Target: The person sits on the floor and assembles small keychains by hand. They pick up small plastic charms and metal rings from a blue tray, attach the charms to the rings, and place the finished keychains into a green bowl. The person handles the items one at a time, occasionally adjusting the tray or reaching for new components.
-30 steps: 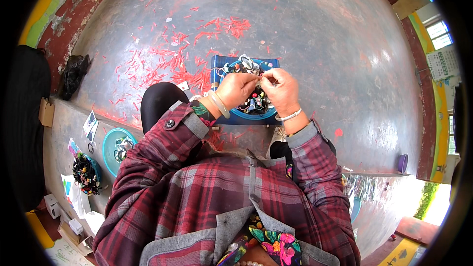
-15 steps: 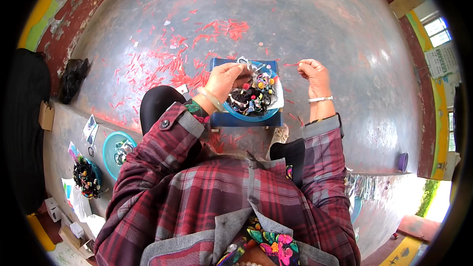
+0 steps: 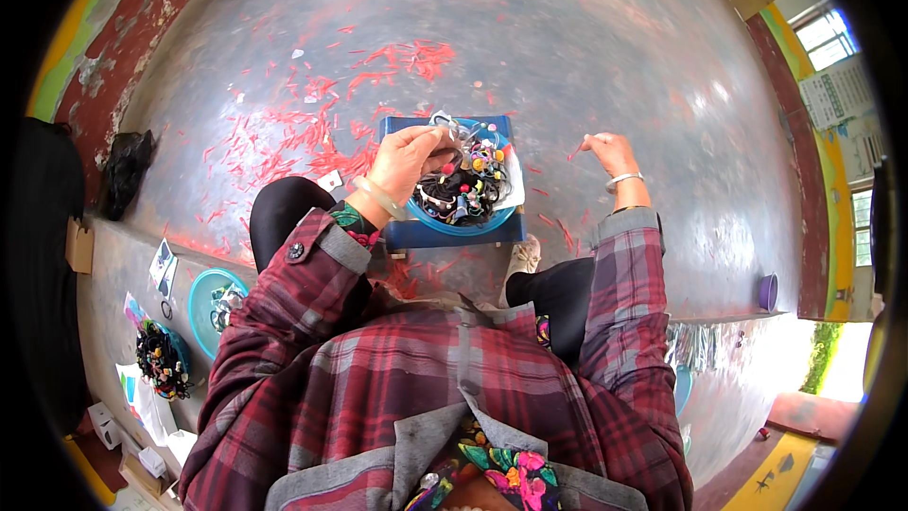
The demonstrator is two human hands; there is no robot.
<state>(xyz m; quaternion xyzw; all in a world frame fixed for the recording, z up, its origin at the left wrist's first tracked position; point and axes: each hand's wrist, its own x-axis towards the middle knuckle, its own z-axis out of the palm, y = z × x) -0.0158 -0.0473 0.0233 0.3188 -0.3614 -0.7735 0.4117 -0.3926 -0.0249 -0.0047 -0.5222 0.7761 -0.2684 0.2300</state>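
Note:
A blue basin (image 3: 461, 230) full of black hair ties (image 3: 473, 191) with colourful beads and charms sits on a low blue stool (image 3: 397, 123) before my knees. My left hand (image 3: 405, 163) is closed in a pinch over the basin's left side, by a pale clear piece at its far rim; the fingers hide what they hold. Out to the right, apart from the basin, my right hand (image 3: 613, 155) pinches a thin red strip (image 3: 575, 150) that sticks out leftward from the fingertips. A white card or paper (image 3: 515, 180) shows along the basin's right edge.
Many red strips (image 3: 416, 59) litter the floor beyond the stool and to its left. At left stand a teal basin (image 3: 196, 312) and a heap of dark beaded hair ties (image 3: 163, 360). A black bag (image 3: 127, 166) lies by the left wall; a purple pot (image 3: 768, 292) stands far right.
My right hand has moved a little down and away from the basin, and the red strip has tilted downward. The left hand keeps its pinch at the basin. The whole view has shifted slightly.

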